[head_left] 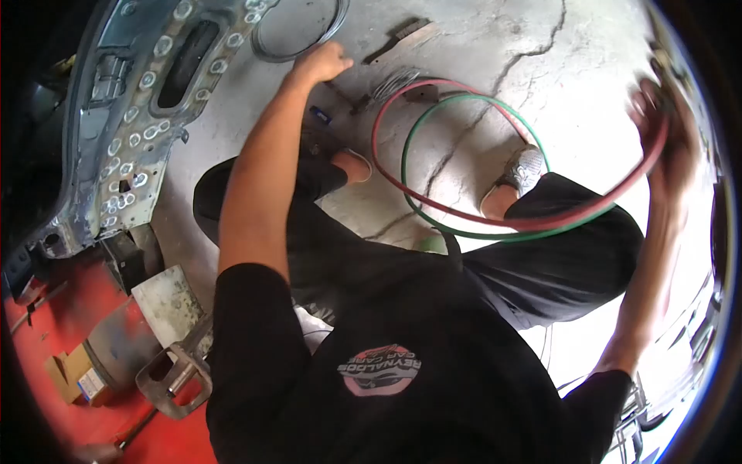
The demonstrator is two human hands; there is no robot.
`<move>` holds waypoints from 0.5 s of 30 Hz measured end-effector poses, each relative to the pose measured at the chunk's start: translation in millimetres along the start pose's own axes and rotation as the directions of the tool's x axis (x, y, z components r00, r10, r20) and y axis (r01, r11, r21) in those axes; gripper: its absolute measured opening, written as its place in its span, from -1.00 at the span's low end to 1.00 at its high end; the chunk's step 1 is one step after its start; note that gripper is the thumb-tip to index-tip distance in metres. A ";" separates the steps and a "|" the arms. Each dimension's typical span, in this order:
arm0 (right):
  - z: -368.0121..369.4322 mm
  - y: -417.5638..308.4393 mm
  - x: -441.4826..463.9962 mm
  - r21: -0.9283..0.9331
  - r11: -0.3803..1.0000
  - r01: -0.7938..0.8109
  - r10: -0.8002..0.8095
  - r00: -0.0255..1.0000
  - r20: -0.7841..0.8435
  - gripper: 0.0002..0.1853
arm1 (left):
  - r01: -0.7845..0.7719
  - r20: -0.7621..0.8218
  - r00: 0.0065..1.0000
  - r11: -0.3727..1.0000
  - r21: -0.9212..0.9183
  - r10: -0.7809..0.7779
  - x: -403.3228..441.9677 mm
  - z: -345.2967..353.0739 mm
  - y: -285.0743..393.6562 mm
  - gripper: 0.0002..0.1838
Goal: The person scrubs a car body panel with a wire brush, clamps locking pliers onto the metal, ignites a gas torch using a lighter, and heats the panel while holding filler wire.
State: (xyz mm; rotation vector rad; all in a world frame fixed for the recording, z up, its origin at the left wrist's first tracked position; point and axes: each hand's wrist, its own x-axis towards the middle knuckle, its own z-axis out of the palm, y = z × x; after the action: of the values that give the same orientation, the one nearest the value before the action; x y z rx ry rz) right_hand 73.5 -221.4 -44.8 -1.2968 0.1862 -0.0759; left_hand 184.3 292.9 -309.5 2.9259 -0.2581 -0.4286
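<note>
My left hand (325, 62) is closed in a fist above the floor, beside a coil of grey wire (282, 57). Whether anything is inside its fingers is hidden. At the far right, my right hand (674, 151) is slightly blurred and holds a looped twin hose. The red hose (541, 224) and green hose (471, 233) curve from that hand across my right leg, then circle over the floor around my right foot (524, 170). A smaller bundle of thin wire (396, 83) lies between my left hand and the hose loop.
A wooden-backed brush (406, 37) lies on the cracked concrete floor (587, 46). A metal car body panel (147, 116) stands at the left. Below it are a clamp-like metal tool (176, 379), a cardboard box (77, 375) and a red surface (182, 441).
</note>
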 end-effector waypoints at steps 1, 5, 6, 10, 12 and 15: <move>-26.7 7.9 -2.9 0.052 0.999 0.002 -0.010 0.987 0.159 -0.46 | 0.180 0.209 0.965 0.980 -0.089 -0.159 -0.9 15.4 -16.1 -0.48; -61.3 33.6 -19.0 0.118 0.991 -0.062 0.018 0.941 0.338 -0.44 | 0.593 0.198 0.803 0.785 -0.180 -0.562 -60.5 91.1 -79.2 -0.58; -57.2 35.9 -17.5 0.134 0.986 -0.098 0.055 0.954 0.296 -0.42 | 0.675 0.258 0.736 0.708 -0.208 -0.625 -69.9 110.9 -89.3 -0.59; -34.3 37.9 2.2 0.049 0.980 -0.191 0.179 0.966 0.188 -0.22 | 0.653 0.065 0.753 0.729 -0.205 -0.655 -77.5 199.7 -128.1 -0.56; -13.1 43.3 7.7 0.009 0.977 -0.214 0.212 0.973 0.086 -0.20 | 0.660 0.047 0.744 0.723 -0.204 -0.666 -59.4 186.4 -100.5 -0.50; 14.9 50.2 13.7 -0.088 0.952 -0.292 0.289 0.956 -0.054 -0.09 | 0.735 0.115 0.678 0.673 -0.087 -0.726 -45.5 234.3 -128.4 -0.47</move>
State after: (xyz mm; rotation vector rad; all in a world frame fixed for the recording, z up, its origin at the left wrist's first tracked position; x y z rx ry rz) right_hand 87.3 -195.9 -90.5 -1.3509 0.4181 0.1603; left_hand 90.2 392.4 -543.4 2.7551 0.9544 -0.6163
